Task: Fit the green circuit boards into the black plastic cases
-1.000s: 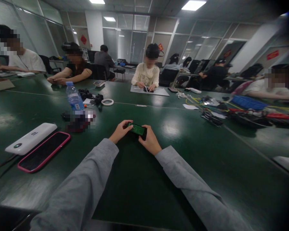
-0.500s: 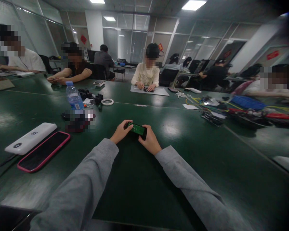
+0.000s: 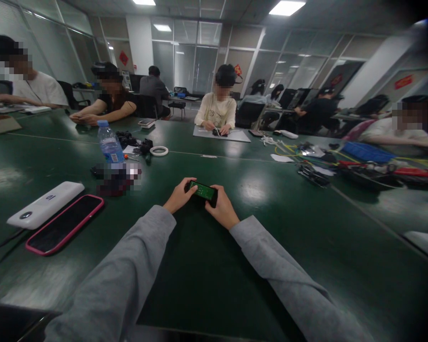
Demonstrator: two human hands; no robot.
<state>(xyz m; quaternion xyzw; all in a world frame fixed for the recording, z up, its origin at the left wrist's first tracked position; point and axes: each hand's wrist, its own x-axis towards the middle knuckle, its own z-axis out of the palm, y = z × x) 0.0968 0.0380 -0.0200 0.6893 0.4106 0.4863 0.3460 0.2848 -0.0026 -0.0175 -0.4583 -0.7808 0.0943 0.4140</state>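
Head view: small green circuit board (image 3: 203,190), dark-edged, flat and oblong, pinched at each end between left hand (image 3: 178,195) and right hand (image 3: 221,209), fingers closed on it, just above green table (image 3: 278,247). Farther left, capped water bottle (image 3: 110,143), contents unclear.

Open-plan office w/ long dark green glossy table (image 3: 207,266), glass partition walls (image 3: 185,57) at back, rectangular ceiling light panels (image 3: 286,7) on, black office chairs (image 3: 248,114) behind far edge.
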